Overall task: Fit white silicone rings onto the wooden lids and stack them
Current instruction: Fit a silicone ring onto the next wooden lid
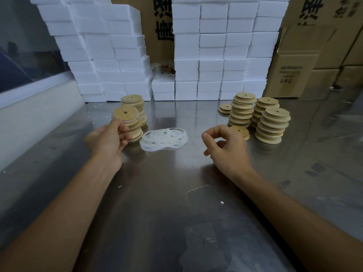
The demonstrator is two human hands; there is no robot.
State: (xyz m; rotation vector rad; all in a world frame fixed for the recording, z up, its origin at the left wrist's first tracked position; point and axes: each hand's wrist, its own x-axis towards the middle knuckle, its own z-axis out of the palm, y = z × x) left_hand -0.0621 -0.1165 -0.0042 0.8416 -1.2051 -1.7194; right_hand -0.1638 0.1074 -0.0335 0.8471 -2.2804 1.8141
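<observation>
Ringed lid (125,114) sits pinched in my left hand (110,139) fingers above the near-left stack (135,132). Right hand (225,150) hovers loosely curled, holding nothing, near a lone lid (240,131). Risk I see: off-centre placement could topple that stack onto the loose rings (164,139).

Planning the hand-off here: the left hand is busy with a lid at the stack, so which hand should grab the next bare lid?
The right hand. It is free, fingers loosely curled, just in front of the single lid lying by the bare stacks. The left hand holds a ringed lid at the far stack.
</observation>
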